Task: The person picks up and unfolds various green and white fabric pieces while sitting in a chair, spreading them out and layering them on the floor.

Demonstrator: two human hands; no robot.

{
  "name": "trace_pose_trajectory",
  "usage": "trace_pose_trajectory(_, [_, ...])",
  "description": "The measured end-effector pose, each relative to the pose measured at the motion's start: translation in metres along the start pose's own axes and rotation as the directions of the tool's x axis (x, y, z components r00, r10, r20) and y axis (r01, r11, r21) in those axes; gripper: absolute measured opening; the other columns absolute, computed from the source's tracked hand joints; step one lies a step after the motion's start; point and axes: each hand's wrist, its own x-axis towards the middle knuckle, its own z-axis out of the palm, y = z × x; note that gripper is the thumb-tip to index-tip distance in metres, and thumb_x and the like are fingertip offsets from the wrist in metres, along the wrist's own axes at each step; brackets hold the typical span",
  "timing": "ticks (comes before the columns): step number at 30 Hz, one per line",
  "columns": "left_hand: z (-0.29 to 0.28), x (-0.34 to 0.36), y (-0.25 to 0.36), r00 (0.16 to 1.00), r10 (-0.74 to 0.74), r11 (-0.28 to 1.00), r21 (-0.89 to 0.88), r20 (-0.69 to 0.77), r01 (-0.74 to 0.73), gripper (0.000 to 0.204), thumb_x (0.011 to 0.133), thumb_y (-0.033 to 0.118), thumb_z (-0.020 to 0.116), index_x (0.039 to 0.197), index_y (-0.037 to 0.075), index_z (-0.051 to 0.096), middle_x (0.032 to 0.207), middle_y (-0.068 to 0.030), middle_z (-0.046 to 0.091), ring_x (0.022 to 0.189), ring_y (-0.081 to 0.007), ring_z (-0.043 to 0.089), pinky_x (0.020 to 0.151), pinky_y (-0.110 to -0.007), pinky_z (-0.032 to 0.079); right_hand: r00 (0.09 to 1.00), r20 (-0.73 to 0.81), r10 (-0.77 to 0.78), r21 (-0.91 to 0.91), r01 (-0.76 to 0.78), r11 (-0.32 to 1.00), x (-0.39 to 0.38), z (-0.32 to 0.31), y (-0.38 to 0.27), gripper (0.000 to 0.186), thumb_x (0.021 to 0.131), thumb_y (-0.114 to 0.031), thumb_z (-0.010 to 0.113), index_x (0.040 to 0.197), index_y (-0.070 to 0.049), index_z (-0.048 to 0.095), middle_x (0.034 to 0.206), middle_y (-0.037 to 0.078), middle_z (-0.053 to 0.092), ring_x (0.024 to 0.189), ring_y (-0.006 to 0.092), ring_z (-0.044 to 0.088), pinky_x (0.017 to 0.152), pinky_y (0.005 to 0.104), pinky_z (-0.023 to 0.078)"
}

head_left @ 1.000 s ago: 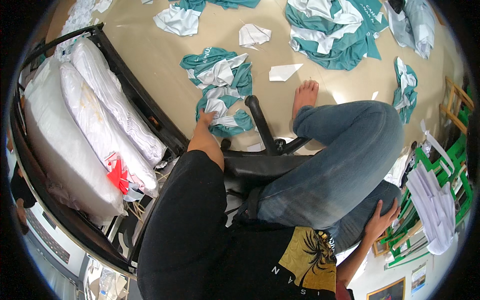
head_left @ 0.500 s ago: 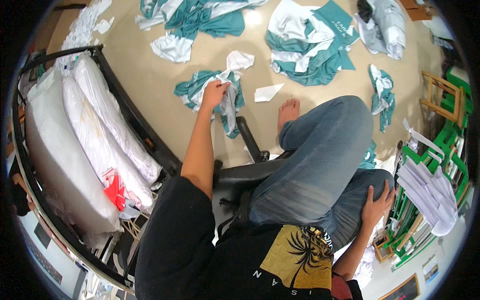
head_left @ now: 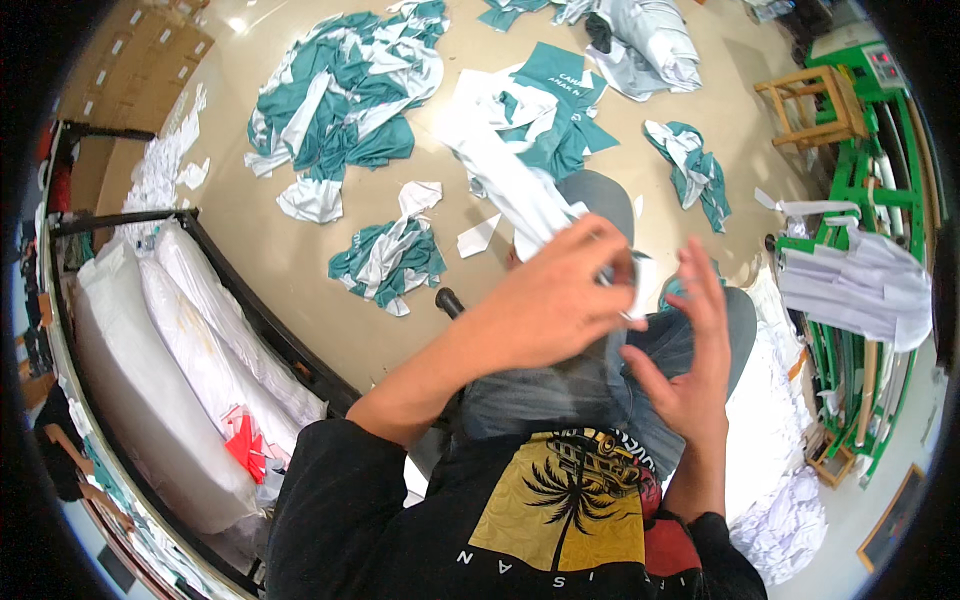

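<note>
White cloth (head_left: 510, 185) is pinched at its lower end in the left hand's grip (head_left: 565, 290), mid-frame, and extended toward upper centre; the right hand (head_left: 695, 375) is held spread just beside. Farther off, teal-and-white fabric (head_left: 350, 95) is strewn at upper left.

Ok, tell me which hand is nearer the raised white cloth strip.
Left: the left hand grips the white cloth strip; the right hand is open to its right, apparently not touching.
</note>
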Motion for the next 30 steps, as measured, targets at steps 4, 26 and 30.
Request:
trace_pose_trajectory(4, [0.023,0.009,0.058,0.995,0.057,0.994,-0.097,0.086,-0.048,0.026,0.091,0.027,0.079,0.088,0.006,0.064,0.098,-0.0105,0.059,0.091,-0.0295,0.065,0.076,-0.042,0.055,1.0,0.028,-0.014,0.072,0.012,0.997,-0.023,-0.029,-0.007,0.061,0.075,0.005,0.078,0.134,-0.008,0.07,0.127,0.018,0.071,0.114,0.0367,0.07,0.096,0.0395,0.056])
trace_pose_trajectory(26, [-0.053,0.011,0.079,0.631,-0.231,0.922,-0.041,0.741,0.385,0.013,0.087,0.004,0.081,0.091,-0.003,0.07,0.089,-0.0113,0.065,0.083,-0.0289,0.064,0.074,-0.038,0.05,0.182,-0.967,0.18,0.19,0.035,0.981,-0.196,-0.206,0.072,0.043,0.111,-0.033,0.052,0.144,-0.005,0.051,0.144,0.018,0.053,0.135,0.0338,0.051,0.119,0.0477,0.038])
trace_pose_trajectory(30, [-0.076,0.012,0.073,0.764,0.017,0.919,-0.311,0.645,0.242,0.004,0.087,-0.003,0.073,0.088,0.0,0.071,0.09,-0.014,0.07,0.082,-0.0284,0.069,0.071,-0.04,0.052,0.015,-0.999,-0.031,-0.034,-0.198,0.98,-0.226,-0.232,0.077,0.042,0.11,-0.032,0.056,0.14,-0.003,0.055,0.138,0.017,0.058,0.129,0.0306,0.056,0.111,0.0426,0.043])
